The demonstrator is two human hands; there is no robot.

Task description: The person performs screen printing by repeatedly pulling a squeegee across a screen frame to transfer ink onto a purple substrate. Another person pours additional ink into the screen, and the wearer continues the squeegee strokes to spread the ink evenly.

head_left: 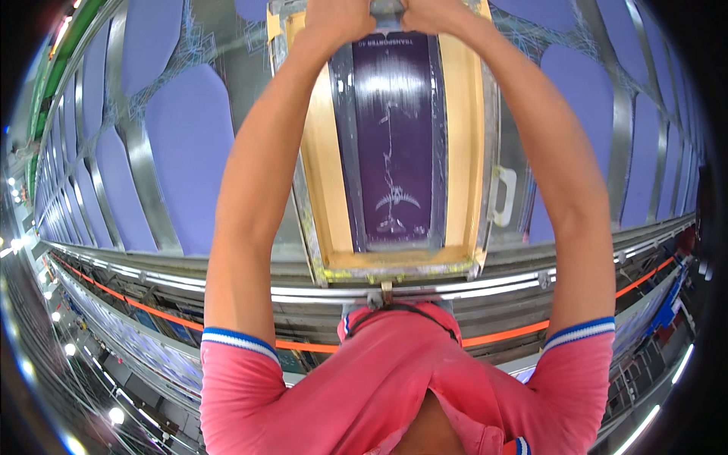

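Observation:
A screen-printing frame (464,189) with a wooden-coloured inner border lies on the long table in front of me. Dark purple mesh (383,144) fills its middle, with a pale line design and grey taped edges. Both arms reach over it to its far end. My left hand (341,18) and my right hand (434,15) are closed at the two ends of a grey squeegee (388,18), which shows only in part between them. The picture's upper edge cuts off some of the fingers.
Flat lavender pieces (189,144) with rounded outlines lie in rows on both sides of the frame. A white handle (506,196) sticks out from its right side. Metal rails (318,293) and an orange strip (500,334) run along the table's near edge, close to my body.

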